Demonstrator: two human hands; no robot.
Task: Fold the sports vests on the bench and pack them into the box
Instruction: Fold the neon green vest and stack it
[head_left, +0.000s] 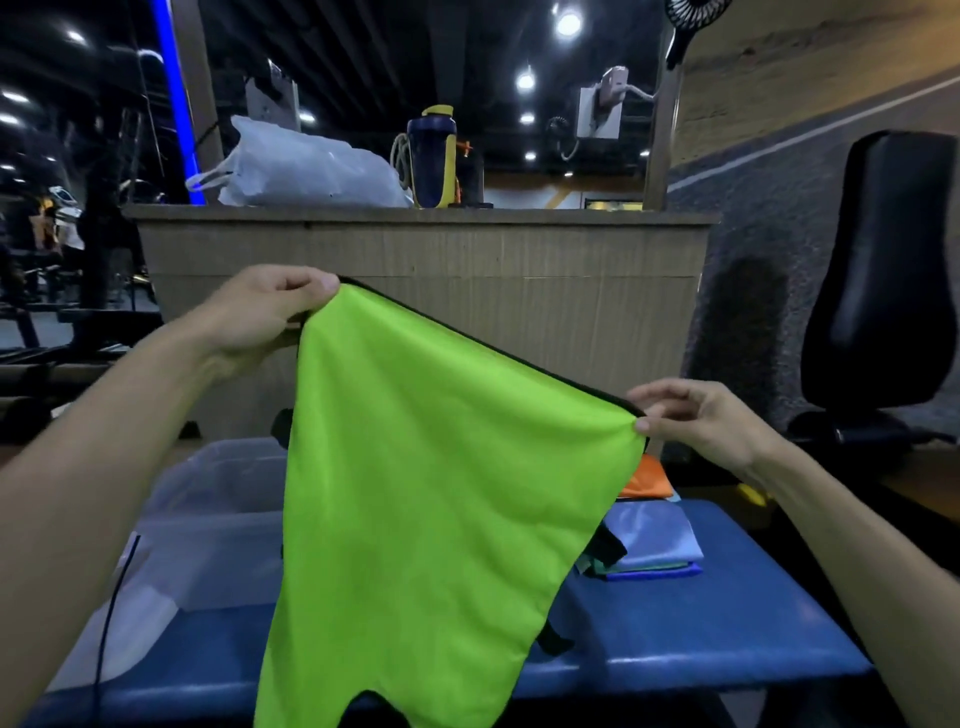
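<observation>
A bright green sports vest with black trim hangs in the air above the blue bench. My left hand pinches its upper left corner, held high. My right hand pinches the upper right corner, lower down, so the top edge slopes. The vest's lower end hangs past the bench's front edge. A clear plastic box stands on the bench at the left, partly hidden behind the vest. At the right on the bench lies a stack of folded vests in light blue and blue, with an orange vest behind it.
A wooden counter rises behind the bench, carrying a white plastic bag and a dark bottle with a yellow lid. A black padded gym seat stands at the right. A black cable hangs along the box's left side.
</observation>
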